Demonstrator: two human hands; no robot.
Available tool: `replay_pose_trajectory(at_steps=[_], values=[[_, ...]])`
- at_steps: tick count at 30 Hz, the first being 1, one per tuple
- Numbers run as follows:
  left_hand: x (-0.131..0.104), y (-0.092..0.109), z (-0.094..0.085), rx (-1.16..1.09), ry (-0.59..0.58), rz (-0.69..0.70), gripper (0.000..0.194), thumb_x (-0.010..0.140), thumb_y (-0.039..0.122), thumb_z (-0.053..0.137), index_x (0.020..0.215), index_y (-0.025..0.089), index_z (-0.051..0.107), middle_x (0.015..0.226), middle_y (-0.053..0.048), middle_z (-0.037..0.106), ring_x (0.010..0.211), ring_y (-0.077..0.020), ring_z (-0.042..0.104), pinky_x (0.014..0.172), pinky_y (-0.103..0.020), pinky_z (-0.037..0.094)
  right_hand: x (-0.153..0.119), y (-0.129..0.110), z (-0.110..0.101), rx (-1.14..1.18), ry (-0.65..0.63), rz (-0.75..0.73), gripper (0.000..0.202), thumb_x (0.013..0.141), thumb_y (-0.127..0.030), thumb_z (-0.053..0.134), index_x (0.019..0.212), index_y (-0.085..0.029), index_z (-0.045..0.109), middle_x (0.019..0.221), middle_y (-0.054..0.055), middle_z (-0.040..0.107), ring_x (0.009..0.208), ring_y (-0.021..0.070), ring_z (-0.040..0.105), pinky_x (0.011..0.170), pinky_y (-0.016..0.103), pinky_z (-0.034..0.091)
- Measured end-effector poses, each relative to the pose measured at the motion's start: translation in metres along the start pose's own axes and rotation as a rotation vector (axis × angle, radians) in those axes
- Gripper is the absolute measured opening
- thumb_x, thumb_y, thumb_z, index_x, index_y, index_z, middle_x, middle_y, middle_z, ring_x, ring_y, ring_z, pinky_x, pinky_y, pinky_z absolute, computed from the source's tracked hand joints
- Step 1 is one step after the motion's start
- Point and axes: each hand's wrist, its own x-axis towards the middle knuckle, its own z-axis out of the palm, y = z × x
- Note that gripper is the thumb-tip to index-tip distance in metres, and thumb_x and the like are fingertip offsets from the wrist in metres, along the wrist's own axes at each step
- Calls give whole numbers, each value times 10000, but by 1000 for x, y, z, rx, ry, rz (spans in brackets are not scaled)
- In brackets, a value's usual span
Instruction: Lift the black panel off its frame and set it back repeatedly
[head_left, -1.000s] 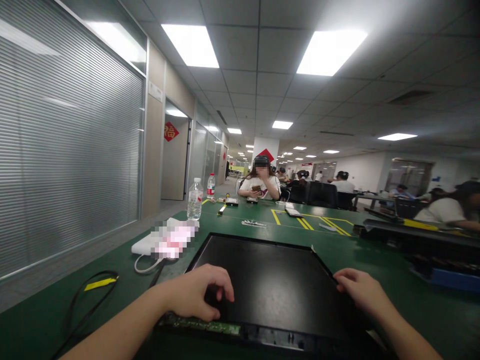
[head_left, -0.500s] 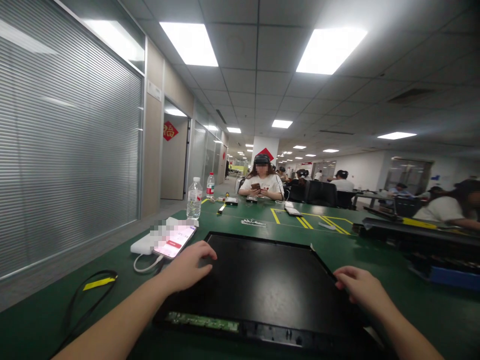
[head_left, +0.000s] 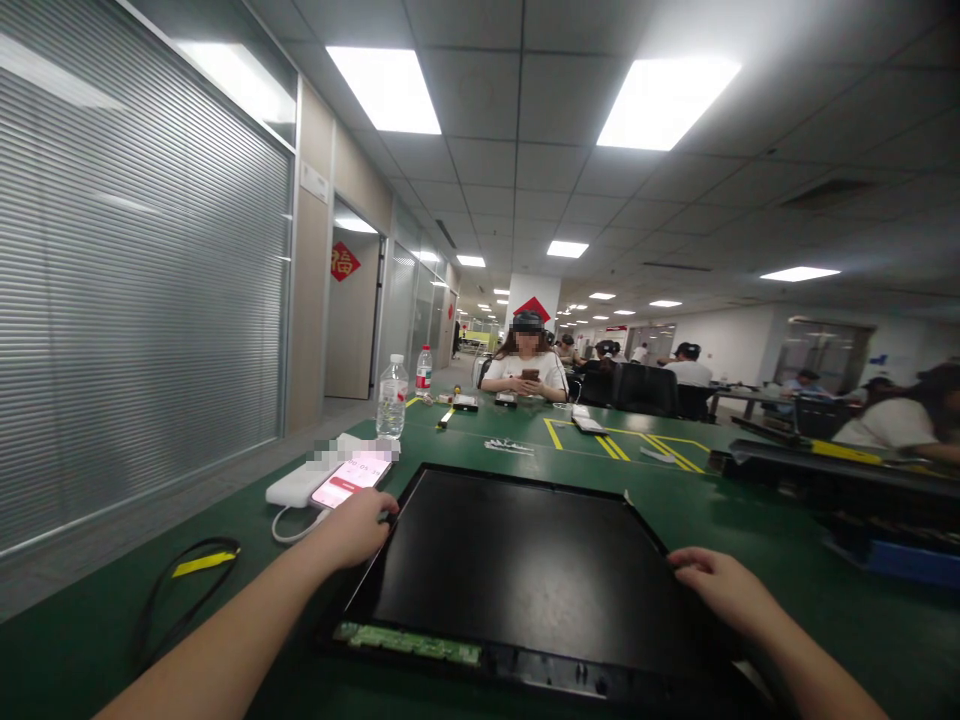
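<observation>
A black flat LCD screen panel in a dark frame lies on the green table. A green circuit board strip runs along its near edge. My left hand is at the panel's left edge, its fingers curled round the frame, partly hidden. At the right edge, my right hand is closed on the frame, fingertips on the rim and thumb beneath. Just beyond my left hand lies a lit phone, leaning by a white power bank.
A water bottle stands behind the phone, with a red-labelled bottle farther back. To the left lies a black strap with yellow tape. Dark panels and a blue tray sit at right. A person holding a phone sits opposite.
My left hand has moved left from over the screen to its left edge. My right hand has stayed at the right edge. The person opposite has shifted their phone.
</observation>
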Motion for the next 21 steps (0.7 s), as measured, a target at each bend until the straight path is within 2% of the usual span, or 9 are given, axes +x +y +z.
replay_pose_trajectory(at_steps=[5, 10, 15, 21], values=[[-3, 5, 1, 1, -38, 28, 376, 662, 108, 457, 941, 212, 686, 1002, -85, 675, 930, -238, 613, 791, -311, 443, 0, 1, 2, 33, -16, -4, 291, 648, -203, 502, 849, -197, 712, 859, 43, 703, 824, 199, 626, 743, 272, 439], [-4, 6, 5, 23, -20, 26, 435, 643, 52, 442, 977, 200, 678, 1060, -109, 642, 1026, -245, 568, 836, -310, 425, -2, -3, 0, 28, -28, -6, 352, 621, -118, 467, 864, -178, 714, 923, 47, 702, 887, 194, 620, 779, 262, 440], [-2, 6, 7, 16, -25, 43, 417, 657, 41, 447, 951, 215, 686, 1019, -95, 646, 996, -233, 572, 840, -309, 420, -5, -6, -1, 31, -75, -1, 380, 627, -92, 448, 894, -169, 707, 929, 48, 702, 885, 178, 626, 775, 240, 441], [-2, 8, 6, 39, -11, 39, 438, 654, 35, 436, 989, 184, 675, 999, -125, 629, 963, -237, 570, 832, -318, 419, -5, -5, 1, 43, -78, -12, 439, 583, -34, 438, 909, -161, 704, 941, 54, 699, 898, 183, 624, 769, 237, 443]])
